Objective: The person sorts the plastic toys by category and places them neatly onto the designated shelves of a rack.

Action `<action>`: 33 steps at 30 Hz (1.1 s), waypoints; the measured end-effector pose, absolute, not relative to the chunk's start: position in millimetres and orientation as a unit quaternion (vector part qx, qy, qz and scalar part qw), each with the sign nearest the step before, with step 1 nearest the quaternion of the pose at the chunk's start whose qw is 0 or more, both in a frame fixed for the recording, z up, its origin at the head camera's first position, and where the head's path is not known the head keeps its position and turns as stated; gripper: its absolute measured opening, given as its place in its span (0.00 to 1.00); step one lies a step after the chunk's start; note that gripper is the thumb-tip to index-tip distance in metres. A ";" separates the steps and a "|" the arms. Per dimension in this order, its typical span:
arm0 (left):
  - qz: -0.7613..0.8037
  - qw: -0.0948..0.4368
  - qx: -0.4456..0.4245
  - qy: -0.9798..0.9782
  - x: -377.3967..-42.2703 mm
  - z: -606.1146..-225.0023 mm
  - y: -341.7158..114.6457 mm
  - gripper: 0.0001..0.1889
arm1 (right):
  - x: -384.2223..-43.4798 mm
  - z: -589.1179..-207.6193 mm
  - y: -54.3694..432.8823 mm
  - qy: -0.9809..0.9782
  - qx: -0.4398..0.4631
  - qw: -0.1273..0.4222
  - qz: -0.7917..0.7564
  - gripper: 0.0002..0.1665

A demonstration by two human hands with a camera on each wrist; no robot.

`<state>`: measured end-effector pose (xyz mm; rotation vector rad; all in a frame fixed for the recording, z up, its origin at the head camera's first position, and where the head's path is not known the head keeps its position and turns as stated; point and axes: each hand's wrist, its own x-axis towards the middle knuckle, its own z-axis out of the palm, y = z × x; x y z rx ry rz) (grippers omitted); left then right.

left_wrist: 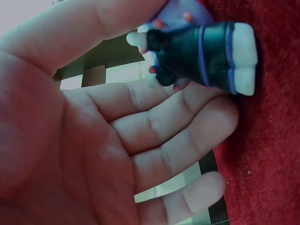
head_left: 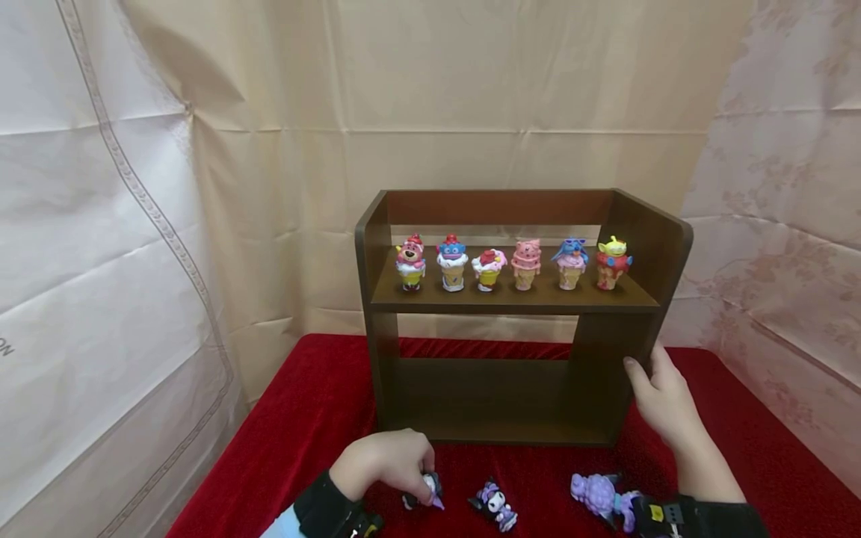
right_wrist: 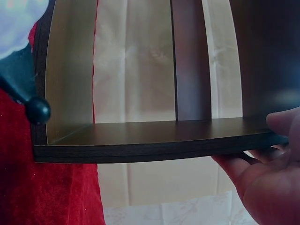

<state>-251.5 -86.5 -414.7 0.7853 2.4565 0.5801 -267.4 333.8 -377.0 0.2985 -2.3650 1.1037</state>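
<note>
My left hand (head_left: 386, 463) pinches a small figurine (left_wrist: 197, 56) between thumb and fingers, low over the red cloth. The figurine has a black body with purple bands, white feet and a purple top; its face is hidden in the left wrist view. A two-tier dark brown wooden shelf (head_left: 514, 307) stands behind. My right hand (head_left: 667, 403) grips its right side panel, thumb on the inner side and fingers around the outside. Just right of my left hand lies a black, white and purple figurine (head_left: 495, 506).
Several ice-cream-cone figurines, among them a pink pig (head_left: 526, 263), stand in a row on the upper tier. A purple figurine (head_left: 597, 493) lies near my right forearm. Red velvet cloth (head_left: 303, 418) covers the table; a beige curtain (head_left: 471, 90) hangs behind.
</note>
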 end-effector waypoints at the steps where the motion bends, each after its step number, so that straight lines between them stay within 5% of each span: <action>1: 0.216 0.245 0.287 0.900 -251.4 -414.3 -86.8 0.07 | -267.5 -377.2 333.7 -0.871 0.109 0.255 0.405 0.33; 16: 0.312 0.125 0.345 0.877 -265.6 -412.3 -86.2 0.21 | -268.4 -379.1 334.0 -0.869 0.110 0.259 0.408 0.32; 33: 0.353 0.000 0.360 0.863 -266.8 -407.1 -84.6 0.23 | -268.0 -379.4 333.7 -0.868 0.111 0.262 0.408 0.30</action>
